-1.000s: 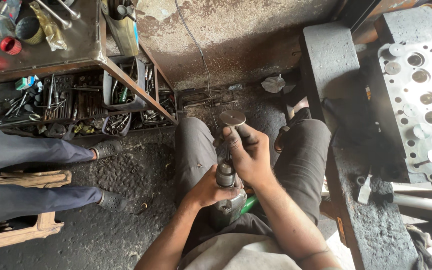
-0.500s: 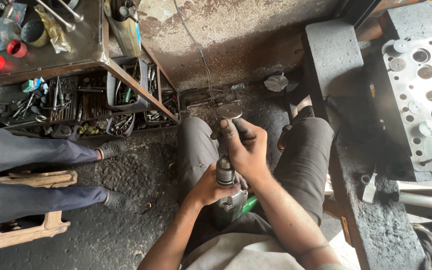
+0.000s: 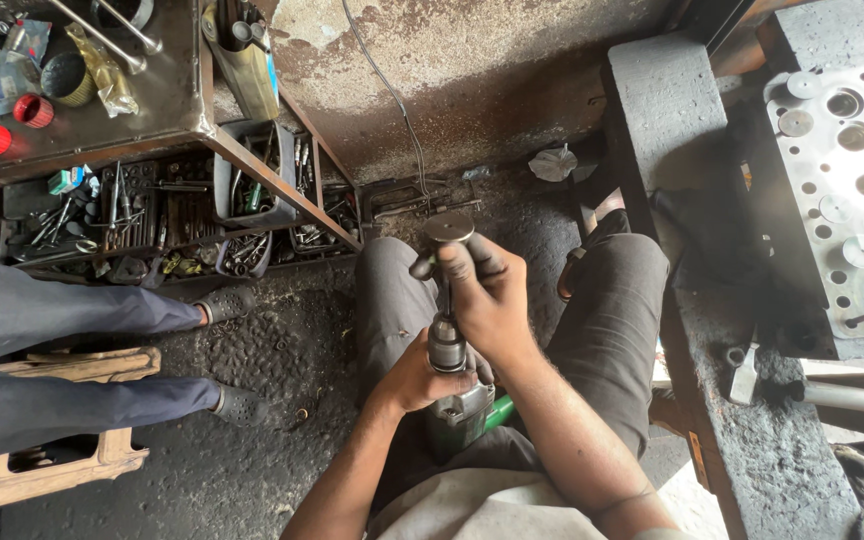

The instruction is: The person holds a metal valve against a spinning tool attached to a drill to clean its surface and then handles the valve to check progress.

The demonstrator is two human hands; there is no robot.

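Note:
A green and grey power drill (image 3: 462, 408) stands upright between my knees, chuck (image 3: 445, 350) pointing up. An engine valve (image 3: 448, 231) sits in the chuck by its stem, its round flat head on top. My left hand (image 3: 414, 378) wraps around the drill body just below the chuck. My right hand (image 3: 485, 290) grips the valve stem under the head, fingers closed around it.
A cylinder head (image 3: 852, 190) with several round ports lies on the dark bench (image 3: 752, 440) at right. A metal rack (image 3: 162, 200) with trays of tools stands at upper left. Another person's legs and shoes (image 3: 227, 300) reach in from the left.
My hands and the drill stay in place. The view has shifted slightly; my right hand has settled lower on the valve stem.

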